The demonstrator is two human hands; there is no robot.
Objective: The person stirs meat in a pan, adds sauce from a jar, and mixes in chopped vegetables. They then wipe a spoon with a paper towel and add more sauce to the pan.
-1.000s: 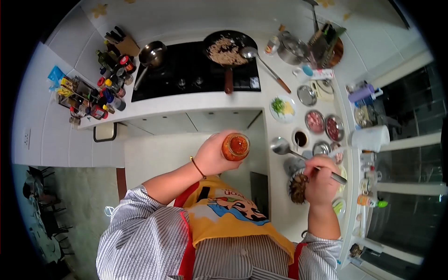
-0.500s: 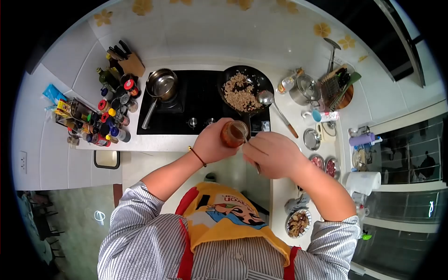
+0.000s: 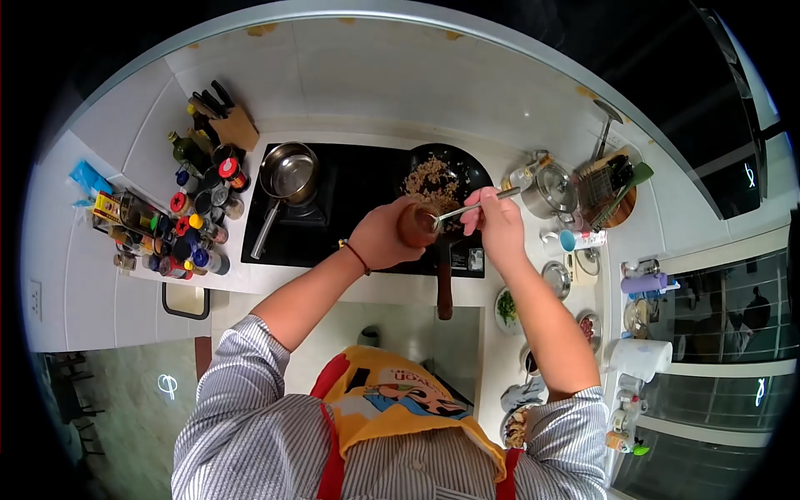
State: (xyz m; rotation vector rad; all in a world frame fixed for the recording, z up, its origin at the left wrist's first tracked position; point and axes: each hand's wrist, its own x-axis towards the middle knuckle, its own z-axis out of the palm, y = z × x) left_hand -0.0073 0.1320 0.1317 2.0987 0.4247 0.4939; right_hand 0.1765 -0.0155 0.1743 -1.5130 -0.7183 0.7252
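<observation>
My left hand (image 3: 382,237) is wrapped around a glass jar (image 3: 414,227) with reddish-brown contents, its mouth tipped toward the right. A metal spoon (image 3: 510,192) is pinched in my right hand (image 3: 498,223), and its lower end is at the jar's mouth. Whether the spoon carries anything is too small to tell. Both hands are above the near part of a black frying pan (image 3: 473,164), which holds crumbled browned minced meat (image 3: 428,174). The pan's brown handle (image 3: 444,292) points toward me. My right hand and forearm cover part of the counter beside the pan.
On the hob's left stands a steel saucepan (image 3: 288,173). Seasoning bottles (image 3: 187,242) and a knife block (image 3: 236,127) crowd the left counter. At right are a lidded steel pot (image 3: 552,190), a plate of chopped greens (image 3: 507,310) and a paper towel roll (image 3: 640,357).
My right hand has risen and moved away from me, bringing the spoon from a steep angle to a flatter one across the jar's mouth. The whole view has shifted, showing the pan's handle.
</observation>
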